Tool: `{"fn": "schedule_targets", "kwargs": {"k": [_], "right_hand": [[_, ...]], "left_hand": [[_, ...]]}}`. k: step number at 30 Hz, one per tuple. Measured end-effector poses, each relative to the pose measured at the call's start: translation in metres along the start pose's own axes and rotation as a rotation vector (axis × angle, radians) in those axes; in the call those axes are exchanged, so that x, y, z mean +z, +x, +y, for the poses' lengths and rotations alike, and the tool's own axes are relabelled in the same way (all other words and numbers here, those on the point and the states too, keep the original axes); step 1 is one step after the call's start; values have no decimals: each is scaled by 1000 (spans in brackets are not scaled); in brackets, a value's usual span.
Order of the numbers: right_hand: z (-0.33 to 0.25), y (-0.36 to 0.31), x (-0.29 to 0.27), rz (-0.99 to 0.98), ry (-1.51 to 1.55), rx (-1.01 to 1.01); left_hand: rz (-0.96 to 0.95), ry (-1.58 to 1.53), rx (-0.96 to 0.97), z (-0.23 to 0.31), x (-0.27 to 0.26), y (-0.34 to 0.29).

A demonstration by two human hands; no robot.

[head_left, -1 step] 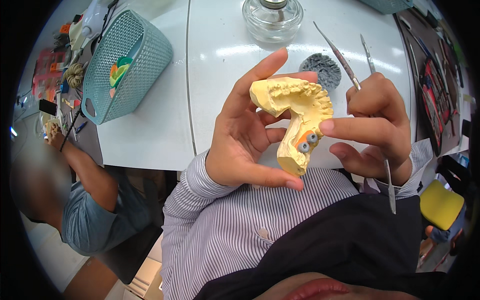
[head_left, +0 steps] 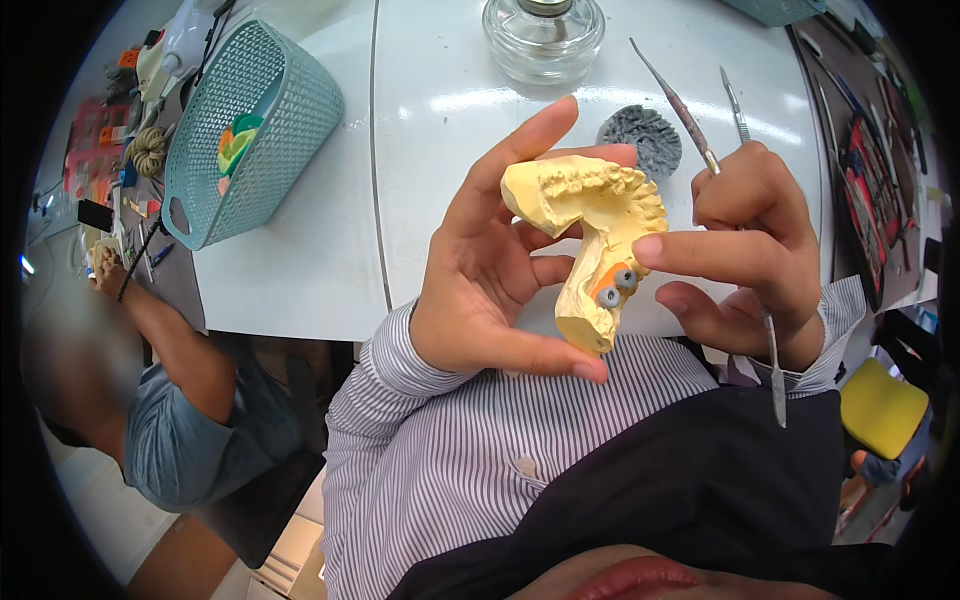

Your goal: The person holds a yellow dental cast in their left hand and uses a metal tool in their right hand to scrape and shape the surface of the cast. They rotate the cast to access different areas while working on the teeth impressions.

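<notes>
In the head view, the left hand [head_left: 480, 275] holds a yellow dental model [head_left: 622, 232] above the near edge of the white bench [head_left: 405, 150], thumb and fingers spread around it, with two grey caps [head_left: 609, 298] beside an orange patch [head_left: 603, 277]. The right hand's [head_left: 760, 225] fingers curl around a slim metal tool [head_left: 682, 108], its index fingertip overlapping the model's tooth row, though I cannot tell whether it touches. Beyond them sit a round grey textured piece [head_left: 642, 142] and a glass jar [head_left: 543, 48].
</notes>
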State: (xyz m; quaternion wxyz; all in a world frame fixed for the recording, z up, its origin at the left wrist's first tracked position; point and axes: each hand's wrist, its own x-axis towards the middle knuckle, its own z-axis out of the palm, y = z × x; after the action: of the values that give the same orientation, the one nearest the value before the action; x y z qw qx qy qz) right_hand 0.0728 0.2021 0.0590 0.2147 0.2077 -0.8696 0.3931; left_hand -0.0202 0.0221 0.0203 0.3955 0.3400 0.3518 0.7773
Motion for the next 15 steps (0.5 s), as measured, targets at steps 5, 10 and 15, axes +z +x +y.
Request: {"fn": "schedule_targets", "kwargs": {"k": [5, 10, 15], "right_hand": [[-1, 1, 4, 5, -15, 21], [-4, 2, 6, 7, 14, 38], [-3, 2, 7, -11, 71, 66]], "left_hand": [[-38, 55, 17, -1, 1, 1], [-48, 34, 17, -2, 2, 1], [-76, 22, -13, -2, -1, 3]]}}
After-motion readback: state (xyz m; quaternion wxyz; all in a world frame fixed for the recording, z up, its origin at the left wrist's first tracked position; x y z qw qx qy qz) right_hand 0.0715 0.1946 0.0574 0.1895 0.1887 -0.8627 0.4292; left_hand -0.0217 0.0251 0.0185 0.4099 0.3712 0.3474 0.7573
